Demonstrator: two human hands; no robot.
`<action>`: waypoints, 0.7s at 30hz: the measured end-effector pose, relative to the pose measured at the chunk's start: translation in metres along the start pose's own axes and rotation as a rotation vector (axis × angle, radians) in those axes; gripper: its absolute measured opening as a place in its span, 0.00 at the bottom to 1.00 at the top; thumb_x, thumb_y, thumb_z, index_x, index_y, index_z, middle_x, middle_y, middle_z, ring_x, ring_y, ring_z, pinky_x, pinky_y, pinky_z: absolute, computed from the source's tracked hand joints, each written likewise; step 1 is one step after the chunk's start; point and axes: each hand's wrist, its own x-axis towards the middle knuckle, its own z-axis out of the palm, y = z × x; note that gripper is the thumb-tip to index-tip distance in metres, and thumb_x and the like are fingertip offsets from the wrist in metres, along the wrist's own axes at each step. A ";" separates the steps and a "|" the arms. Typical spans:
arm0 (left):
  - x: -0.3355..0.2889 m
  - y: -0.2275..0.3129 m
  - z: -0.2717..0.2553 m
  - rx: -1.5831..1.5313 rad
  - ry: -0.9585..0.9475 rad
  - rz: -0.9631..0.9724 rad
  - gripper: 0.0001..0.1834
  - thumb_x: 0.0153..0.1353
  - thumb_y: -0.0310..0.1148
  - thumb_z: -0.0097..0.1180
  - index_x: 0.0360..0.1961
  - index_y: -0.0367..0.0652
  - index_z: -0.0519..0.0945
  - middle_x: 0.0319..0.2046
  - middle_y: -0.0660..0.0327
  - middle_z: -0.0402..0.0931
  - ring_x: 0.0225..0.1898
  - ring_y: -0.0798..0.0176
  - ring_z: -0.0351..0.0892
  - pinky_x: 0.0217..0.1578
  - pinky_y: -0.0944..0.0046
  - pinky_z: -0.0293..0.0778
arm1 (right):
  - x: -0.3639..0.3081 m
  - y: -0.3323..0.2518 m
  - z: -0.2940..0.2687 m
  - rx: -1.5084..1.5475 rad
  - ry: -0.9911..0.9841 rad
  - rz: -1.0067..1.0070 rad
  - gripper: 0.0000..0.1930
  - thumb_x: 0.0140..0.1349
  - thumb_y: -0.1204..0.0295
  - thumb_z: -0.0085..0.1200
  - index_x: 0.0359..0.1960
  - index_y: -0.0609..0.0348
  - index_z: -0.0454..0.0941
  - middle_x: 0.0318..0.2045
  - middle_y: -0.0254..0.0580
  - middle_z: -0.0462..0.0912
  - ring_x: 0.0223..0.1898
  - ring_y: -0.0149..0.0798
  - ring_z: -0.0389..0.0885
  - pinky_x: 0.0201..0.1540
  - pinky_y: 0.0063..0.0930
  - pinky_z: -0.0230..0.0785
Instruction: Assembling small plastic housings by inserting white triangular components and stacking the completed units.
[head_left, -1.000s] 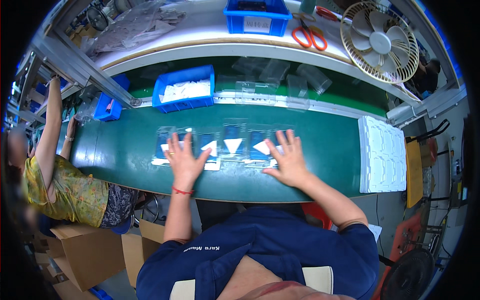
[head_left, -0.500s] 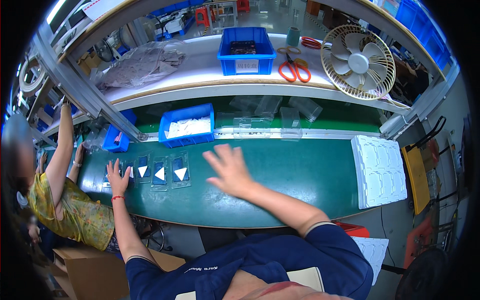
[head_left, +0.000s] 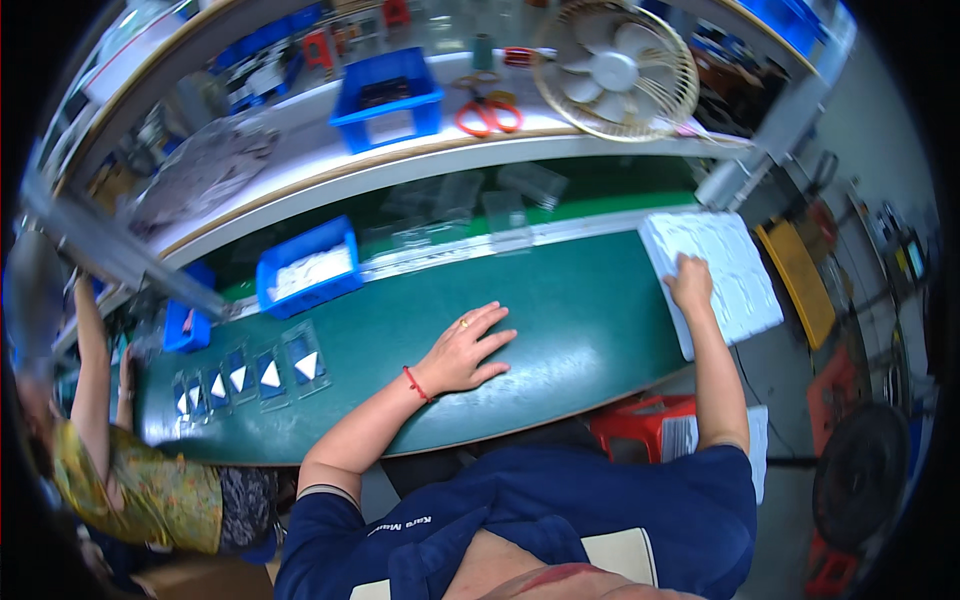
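Observation:
My right hand [head_left: 691, 284] is on the stack of white moulded plastic trays [head_left: 738, 300] at the table's right end, its fingers curled onto the top tray near the left side. My left hand [head_left: 465, 350], wearing a ring, hovers over or rests on the middle of the green table [head_left: 560, 300]; its fingers are spread and hold nothing. To its left stands a slanting row of small clear plastic packs with dark blue inserts and white triangles, such as the rightmost pack [head_left: 304, 364]. Behind them is a blue bin [head_left: 330, 285] of white pieces.
Clear plastic boxes [head_left: 508, 215] lie below the shelf. On the shelf are a blue bin [head_left: 420, 118], red-handled scissors [head_left: 488, 117] and a fan [head_left: 614, 72]. A co-worker [head_left: 130, 490] stands at the left. A red stool [head_left: 640, 425] is under the front edge.
My right hand has moved right from the table's middle onto the white trays. The left hand has left the row of packs and moved right. The view has turned rightward.

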 end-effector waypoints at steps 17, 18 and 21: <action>0.003 -0.018 0.026 0.012 0.039 -0.197 0.15 0.49 0.29 0.64 0.40 0.38 0.80 0.48 0.49 0.75 0.53 0.45 0.72 0.55 0.52 0.68 | -0.026 0.018 -0.096 -0.180 0.449 0.053 0.08 0.52 0.77 0.51 0.34 0.58 0.74 0.28 0.47 0.79 0.36 0.50 0.77 0.38 0.43 0.70; 0.000 -0.018 0.024 0.015 0.050 -0.202 0.15 0.50 0.29 0.63 0.39 0.38 0.80 0.48 0.49 0.75 0.54 0.45 0.71 0.55 0.52 0.67 | -0.044 0.023 -0.102 -0.209 0.408 0.071 0.10 0.53 0.79 0.48 0.38 0.57 0.73 0.29 0.47 0.78 0.36 0.51 0.77 0.38 0.44 0.70; -0.005 -0.019 0.020 0.017 0.040 -0.212 0.14 0.51 0.29 0.62 0.40 0.37 0.80 0.49 0.48 0.75 0.55 0.45 0.71 0.55 0.52 0.67 | -0.122 0.049 -0.111 -0.242 0.390 0.177 0.12 0.51 0.79 0.49 0.38 0.55 0.75 0.30 0.47 0.77 0.37 0.50 0.76 0.38 0.43 0.69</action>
